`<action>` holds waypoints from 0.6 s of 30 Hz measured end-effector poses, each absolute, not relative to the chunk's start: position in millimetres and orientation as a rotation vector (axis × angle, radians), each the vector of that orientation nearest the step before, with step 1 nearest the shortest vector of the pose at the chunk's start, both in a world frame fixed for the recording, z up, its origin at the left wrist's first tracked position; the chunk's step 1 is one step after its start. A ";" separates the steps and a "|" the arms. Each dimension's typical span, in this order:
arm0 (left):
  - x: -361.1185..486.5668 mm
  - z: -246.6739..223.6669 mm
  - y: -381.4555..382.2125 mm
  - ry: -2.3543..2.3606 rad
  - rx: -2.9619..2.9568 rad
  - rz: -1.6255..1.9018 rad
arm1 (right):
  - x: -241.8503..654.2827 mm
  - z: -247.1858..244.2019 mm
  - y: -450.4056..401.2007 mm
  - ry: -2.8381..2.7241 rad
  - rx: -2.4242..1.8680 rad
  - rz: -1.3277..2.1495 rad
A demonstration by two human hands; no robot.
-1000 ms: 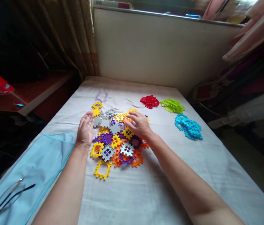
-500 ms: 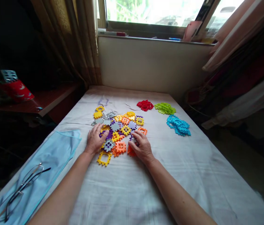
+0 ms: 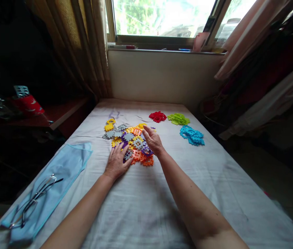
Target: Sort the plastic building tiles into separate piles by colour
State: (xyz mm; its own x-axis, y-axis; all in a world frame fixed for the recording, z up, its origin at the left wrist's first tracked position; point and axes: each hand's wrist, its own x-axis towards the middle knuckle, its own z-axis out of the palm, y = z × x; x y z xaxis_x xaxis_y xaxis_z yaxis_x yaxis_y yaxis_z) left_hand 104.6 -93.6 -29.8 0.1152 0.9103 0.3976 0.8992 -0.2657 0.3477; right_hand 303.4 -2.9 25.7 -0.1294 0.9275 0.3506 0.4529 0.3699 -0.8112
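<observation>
Pieces [image 3: 128, 137] heaped, long axis far-left to near-right, left hand [image 3: 116, 161] overlapping

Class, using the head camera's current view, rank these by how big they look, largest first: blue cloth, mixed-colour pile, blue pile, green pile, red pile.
1. Blue cloth, though it reaches nearer the camera
2. Mixed-colour pile, partly covered
3. Blue pile
Unranked: green pile and red pile, too alike to separate surely.
</observation>
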 end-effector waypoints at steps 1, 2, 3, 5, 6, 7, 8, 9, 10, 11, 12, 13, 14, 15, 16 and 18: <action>104.4 -30.6 -92.2 1.942 2.296 0.906 | 308.1 28.7 -5.2 -1.781 -1.243 0.645; 104.2 -31.6 -91.4 1.982 2.263 0.945 | 314.3 29.4 -9.9 -1.828 -1.284 0.588; 104.2 -32.6 -91.2 1.999 2.241 0.969 | 321.4 27.8 -16.6 -1.883 -1.335 0.517; 104.9 -33.8 -91.6 1.964 2.243 0.974 | 334.6 19.9 -33.4 -1.996 -1.420 0.379; 105.5 -33.8 -92.1 1.924 2.261 0.966 | 339.2 14.7 -41.9 -2.047 -1.441 0.329; 106.0 -33.2 -92.6 1.879 2.280 0.962 | 342.0 9.4 -49.5 -2.091 -1.451 0.292; 106.3 -32.0 -93.2 1.835 2.294 0.967 | 343.0 4.4 -55.9 -2.119 -1.457 0.263; 106.4 -30.4 -93.9 1.788 2.302 0.985 | 342.4 0.1 -60.6 -2.133 -1.465 0.236; 106.1 -28.6 -94.5 1.737 2.305 1.010 | 340.9 -3.5 -63.7 -2.133 -1.474 0.216; 105.4 -26.7 -95.1 1.686 2.303 1.038 | 339.0 -6.3 -65.3 -2.125 -1.483 0.206; 104.4 -25.0 -95.4 1.644 2.295 1.066 | 337.4 -8.3 -65.8 -2.110 -1.487 0.205; 103.3 -23.8 -95.4 1.618 2.285 1.088 | 336.6 -9.9 -65.4 -2.092 -1.484 0.215; 102.0 -23.3 -94.8 1.612 2.273 1.102 | 336.8 -11.0 -64.3 -2.071 -1.471 0.236; 100.7 -23.6 -93.7 1.632 2.259 1.105 | 338.2 -11.9 -62.9 -2.043 -1.449 0.263; 99.6 -24.5 -92.0 1.670 2.242 1.100 | 340.5 -12.7 -61.1 -2.004 -1.425 0.290; 97.8 -28.0 -87.1 1.750 2.200 1.079 | 346.3 -14.0 -57.0 -1.907 -1.389 0.338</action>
State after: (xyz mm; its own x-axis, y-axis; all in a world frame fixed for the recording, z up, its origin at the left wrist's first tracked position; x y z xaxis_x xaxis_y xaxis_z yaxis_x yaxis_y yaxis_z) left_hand 97.8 -87.1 -28.0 0.0718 0.8923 0.4457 0.7991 -0.3189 0.5097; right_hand 346.3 -57.0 -14.0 -0.1393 0.9023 0.4079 0.7074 0.3789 -0.5967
